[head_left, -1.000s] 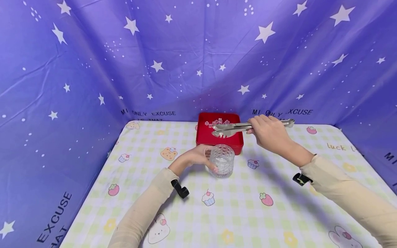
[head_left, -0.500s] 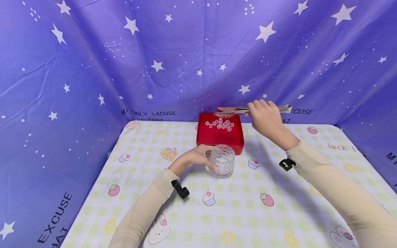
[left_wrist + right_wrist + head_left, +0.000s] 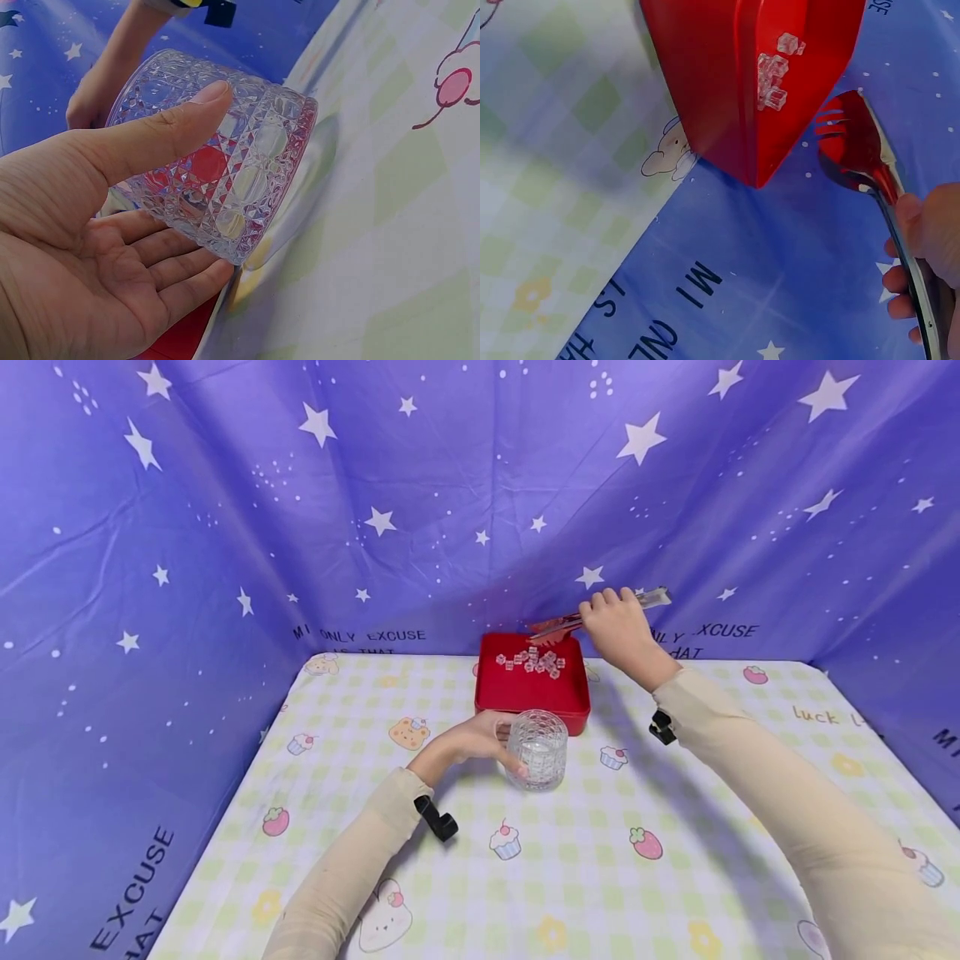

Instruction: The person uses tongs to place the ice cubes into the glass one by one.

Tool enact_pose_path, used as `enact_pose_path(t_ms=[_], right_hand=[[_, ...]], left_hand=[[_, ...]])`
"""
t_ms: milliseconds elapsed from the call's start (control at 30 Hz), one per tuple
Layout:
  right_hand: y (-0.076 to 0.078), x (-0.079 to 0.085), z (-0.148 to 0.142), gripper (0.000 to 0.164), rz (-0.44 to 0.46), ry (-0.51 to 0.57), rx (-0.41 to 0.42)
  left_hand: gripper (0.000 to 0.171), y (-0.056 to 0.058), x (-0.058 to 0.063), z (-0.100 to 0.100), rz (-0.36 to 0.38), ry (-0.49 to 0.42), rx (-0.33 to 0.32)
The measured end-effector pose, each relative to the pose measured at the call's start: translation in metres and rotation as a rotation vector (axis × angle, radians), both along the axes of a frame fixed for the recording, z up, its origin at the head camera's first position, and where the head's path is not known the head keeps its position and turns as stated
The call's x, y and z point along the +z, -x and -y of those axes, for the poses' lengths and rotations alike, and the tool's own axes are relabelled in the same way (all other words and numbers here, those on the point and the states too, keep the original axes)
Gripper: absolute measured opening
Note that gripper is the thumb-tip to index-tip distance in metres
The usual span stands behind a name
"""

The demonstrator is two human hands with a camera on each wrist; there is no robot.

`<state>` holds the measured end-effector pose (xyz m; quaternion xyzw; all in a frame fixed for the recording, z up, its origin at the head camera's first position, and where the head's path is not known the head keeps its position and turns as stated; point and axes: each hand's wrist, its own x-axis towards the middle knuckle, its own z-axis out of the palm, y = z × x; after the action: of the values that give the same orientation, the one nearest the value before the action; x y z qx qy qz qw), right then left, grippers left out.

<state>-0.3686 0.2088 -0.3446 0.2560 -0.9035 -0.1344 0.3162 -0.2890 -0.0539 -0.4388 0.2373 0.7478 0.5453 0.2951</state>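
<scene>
My left hand point(image 3: 480, 739) holds a clear cut-glass tumbler point(image 3: 538, 752), thumb on its near side and fingers behind it. In the left wrist view the thumb lies across the patterned wall of the tumbler point(image 3: 217, 150). My right hand point(image 3: 617, 625) grips metal serving tongs point(image 3: 904, 240) by the arms. Their fork-like and spoon-like heads point(image 3: 855, 142) reflect red and hang over the far edge of a red tray point(image 3: 517, 693). Inside the tray, several small clear cubes point(image 3: 543, 664) lie loose toward the back.
A checked tablecloth point(image 3: 570, 877) with cartoon prints covers the table. Behind the tray rises a purple-blue star curtain point(image 3: 450, 477), close to the table's back edge. Black straps point(image 3: 437, 818) sit on both wrists.
My right hand has lifted the tongs from above the tray's middle toward its back edge, then moved left with the tongs tilting downward. The left hand and tumbler stay put.
</scene>
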Motion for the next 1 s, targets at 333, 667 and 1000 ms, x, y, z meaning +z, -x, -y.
enact_pose_path(t_ms=[333,667,1000], right_hand=[[0.010,0.000,0.018,0.011,0.084,-0.111,-0.075],[0.014,-0.008,0.031,0.027,0.065,-0.138,-0.075],[0.014,-0.008,0.044,0.026,0.144,-0.225,-0.151]], left_hand=[[0.070,0.000,0.000,0.001,-0.014,0.008,-0.012],[0.070,0.001,0.001,0.001,-0.004,-0.002,-0.011],[0.069,0.001,0.000,0.001,-0.008,0.014,-0.006]])
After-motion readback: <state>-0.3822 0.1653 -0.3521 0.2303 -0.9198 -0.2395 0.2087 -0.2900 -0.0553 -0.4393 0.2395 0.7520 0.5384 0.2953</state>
